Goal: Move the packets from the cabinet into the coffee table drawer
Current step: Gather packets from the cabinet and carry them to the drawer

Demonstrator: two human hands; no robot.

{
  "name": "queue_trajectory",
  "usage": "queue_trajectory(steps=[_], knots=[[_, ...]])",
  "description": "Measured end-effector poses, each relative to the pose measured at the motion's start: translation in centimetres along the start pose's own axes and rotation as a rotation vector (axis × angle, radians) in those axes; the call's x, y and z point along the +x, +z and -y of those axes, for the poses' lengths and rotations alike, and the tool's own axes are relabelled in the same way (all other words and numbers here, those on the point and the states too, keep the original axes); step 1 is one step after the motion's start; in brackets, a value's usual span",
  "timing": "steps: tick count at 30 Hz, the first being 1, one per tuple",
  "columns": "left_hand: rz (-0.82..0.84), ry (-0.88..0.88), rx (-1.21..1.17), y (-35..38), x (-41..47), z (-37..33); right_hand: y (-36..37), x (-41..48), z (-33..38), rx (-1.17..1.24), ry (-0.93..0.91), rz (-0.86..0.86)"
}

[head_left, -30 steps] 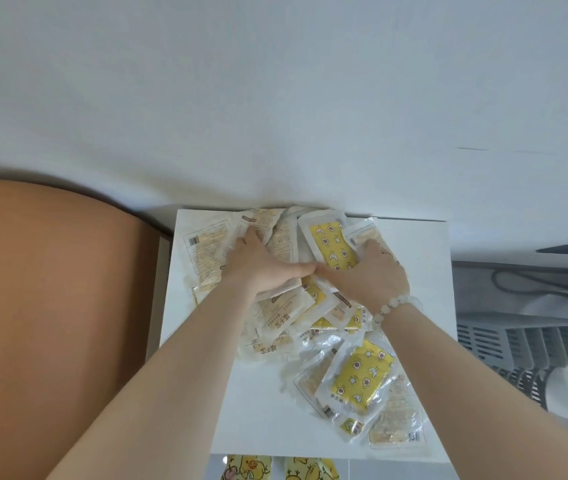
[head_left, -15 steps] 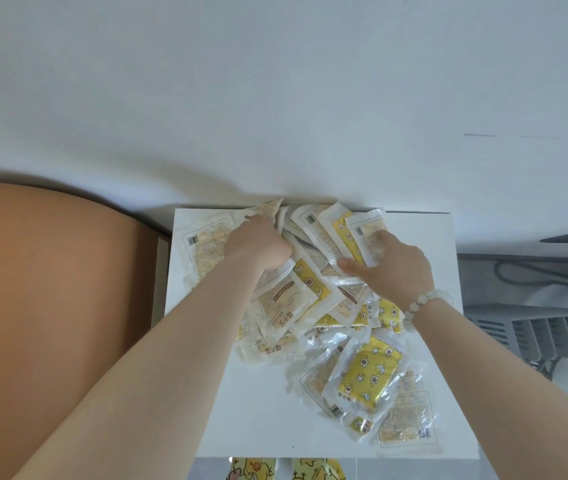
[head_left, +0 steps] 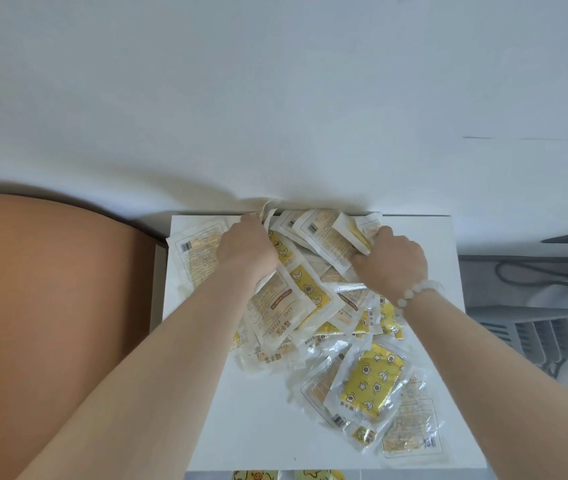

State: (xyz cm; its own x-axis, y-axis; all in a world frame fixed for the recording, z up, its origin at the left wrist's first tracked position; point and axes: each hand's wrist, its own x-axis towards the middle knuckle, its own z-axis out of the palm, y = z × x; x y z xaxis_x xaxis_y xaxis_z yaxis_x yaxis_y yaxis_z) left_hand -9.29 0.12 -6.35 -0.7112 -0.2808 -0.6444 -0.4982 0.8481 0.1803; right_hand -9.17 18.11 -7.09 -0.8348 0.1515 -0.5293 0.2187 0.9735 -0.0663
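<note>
Both hands have slid apart and back toward the wall (head_left: pixel 275 98) over the last second, bracketing the far part of the heap, and several packets (head_left: pixel 296 296) between them now stand tipped on edge where they lay flat before. From my remote seat I read the left hand (head_left: pixel 246 252) as curled over the far left end of the bunch, fingertips hidden behind it. The right hand (head_left: pixel 391 263), with a pale bead bracelet (head_left: pixel 414 294) at the wrist, grips the right end, thumb on the near side. Everything is on the white cabinet (head_left: pixel 261 427) top; the coffee table drawer is out of view, so I judge this load not yet moved, and whether any went earlier I cannot tell. A cluster of loose packets (head_left: pixel 372 386) sits near the front right corner, outside the grip, and will likely need another pass. They are flat, crinkly clear-plastic pouches, glossy and slippery-looking, some printed yellow with stars and moons, others cream with barcodes.
</note>
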Motion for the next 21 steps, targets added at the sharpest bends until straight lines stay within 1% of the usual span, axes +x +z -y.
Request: queue_trajectory(steps=[3, 6, 8, 10, 13, 17, 21], knots=[[-0.039, -0.001, 0.05, 0.2, 0.4, 0.6, 0.2, 0.2, 0.9, 0.019, 0.071, -0.027], [-0.059, 0.007, 0.073, 0.3, 0.8, 0.7, 0.7, 0.7, 1.1, -0.007, 0.076, -0.055], [-0.067, 0.007, 0.036, 0.4, 0.9, 1.1, 0.9, 0.8, 0.8, -0.033, 0.061, -0.067], [-0.073, 0.015, -0.044, 0.7, 0.9, 1.7, 0.7, 0.7, 0.1, -0.006, 0.049, -0.064], [-0.074, 0.029, -0.173, 1.0, 0.1, 2.2, 0.2, 0.3, -1.2, 0.087, 0.085, -0.053], [-0.084, 0.06, -0.299, 0.3, -1.6, 2.9, -0.2, -2.3, -3.2, 0.312, 0.163, -0.028], [-0.083, 0.051, -0.432, -2.5, -4.0, 3.5, -0.9, -5.4, -6.3, 0.536, 0.302, 0.025]])
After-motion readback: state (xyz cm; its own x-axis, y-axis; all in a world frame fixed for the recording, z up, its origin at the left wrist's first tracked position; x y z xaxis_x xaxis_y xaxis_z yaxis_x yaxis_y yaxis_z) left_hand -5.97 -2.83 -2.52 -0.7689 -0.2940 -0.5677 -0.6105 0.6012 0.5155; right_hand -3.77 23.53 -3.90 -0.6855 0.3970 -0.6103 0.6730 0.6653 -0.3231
